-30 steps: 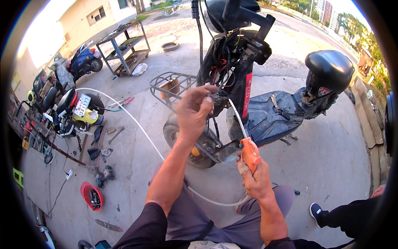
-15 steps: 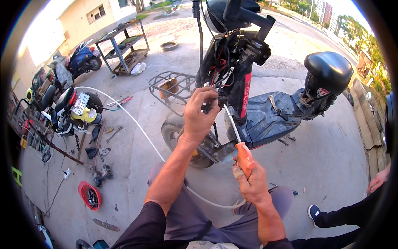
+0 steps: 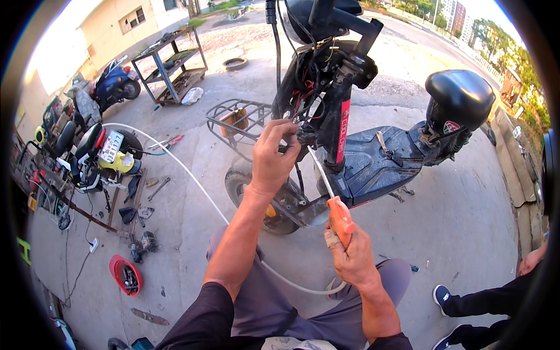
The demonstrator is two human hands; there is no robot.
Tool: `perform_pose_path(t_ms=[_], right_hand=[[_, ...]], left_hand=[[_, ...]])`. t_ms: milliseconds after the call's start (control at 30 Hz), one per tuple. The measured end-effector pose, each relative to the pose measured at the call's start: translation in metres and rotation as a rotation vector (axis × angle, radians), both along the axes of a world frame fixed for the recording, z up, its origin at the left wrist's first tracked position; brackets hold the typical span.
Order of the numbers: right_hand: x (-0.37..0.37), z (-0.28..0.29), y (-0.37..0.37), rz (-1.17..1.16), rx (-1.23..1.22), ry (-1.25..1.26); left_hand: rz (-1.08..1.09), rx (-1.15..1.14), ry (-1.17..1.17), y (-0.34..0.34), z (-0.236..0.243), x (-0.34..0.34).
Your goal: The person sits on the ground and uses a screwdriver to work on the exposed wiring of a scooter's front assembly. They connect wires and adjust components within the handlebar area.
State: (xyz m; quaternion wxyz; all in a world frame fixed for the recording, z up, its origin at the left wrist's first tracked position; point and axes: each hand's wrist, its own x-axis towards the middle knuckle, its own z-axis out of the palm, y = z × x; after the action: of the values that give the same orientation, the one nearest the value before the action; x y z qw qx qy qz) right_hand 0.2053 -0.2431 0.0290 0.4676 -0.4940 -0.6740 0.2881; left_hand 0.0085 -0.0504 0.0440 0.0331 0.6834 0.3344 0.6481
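Note:
A black scooter [image 3: 373,169] stands in front of me, its front panels off and wires [image 3: 303,93] exposed. My left hand [image 3: 271,157] is closed, fingertips on a small part among the wiring below the steering column, hard to make out. My right hand [image 3: 353,254] grips an orange air blow gun [image 3: 340,219], whose long thin nozzle [image 3: 321,172] points up to that spot near my left fingertips. A pale hose [image 3: 192,178] loops over the ground and under my right hand.
At left stand other scooters [image 3: 99,151], a metal cart [image 3: 169,67] and a red helmet [image 3: 119,268] holding metal parts. Tools [image 3: 157,189] and cables lie on the concrete. A tyre [image 3: 232,63] lies behind. Another person's leg [image 3: 484,297] and hand [image 3: 528,259] are at lower right.
My right hand and the blow gun have shifted slightly left and down. My left hand is a little lower and more curled. The other person's hand and second shoe have come further into view.

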Motion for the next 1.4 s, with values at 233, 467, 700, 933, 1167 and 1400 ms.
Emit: perform_pose_path(t_ms=[233,467,700,933,1167,1400], right_hand=[[0.004,-0.003,0.006,0.020,-0.023,0.099],[0.006,-0.004,0.006,0.056,-0.072,0.063],[0.003,-0.002,0.003,0.050,-0.122,0.130],[0.003,-0.003,0.002,0.052,-0.133,0.081],[-0.004,-0.004,0.006,0.024,0.032,0.048],[-0.005,-0.003,0.006,0.001,0.081,0.066]], left_hand=[[-0.366,-0.339,-0.359,-0.005,0.002,0.004],[-0.472,-0.478,-0.449,-0.002,0.002,-0.005],[-0.526,-0.504,-0.480,0.003,0.000,-0.005],[-0.592,-0.494,-0.495,0.004,-0.002,-0.006],[-0.514,-0.402,-0.418,0.001,0.000,-0.001],[-0.444,-0.449,-0.447,0.006,-0.003,-0.005]])
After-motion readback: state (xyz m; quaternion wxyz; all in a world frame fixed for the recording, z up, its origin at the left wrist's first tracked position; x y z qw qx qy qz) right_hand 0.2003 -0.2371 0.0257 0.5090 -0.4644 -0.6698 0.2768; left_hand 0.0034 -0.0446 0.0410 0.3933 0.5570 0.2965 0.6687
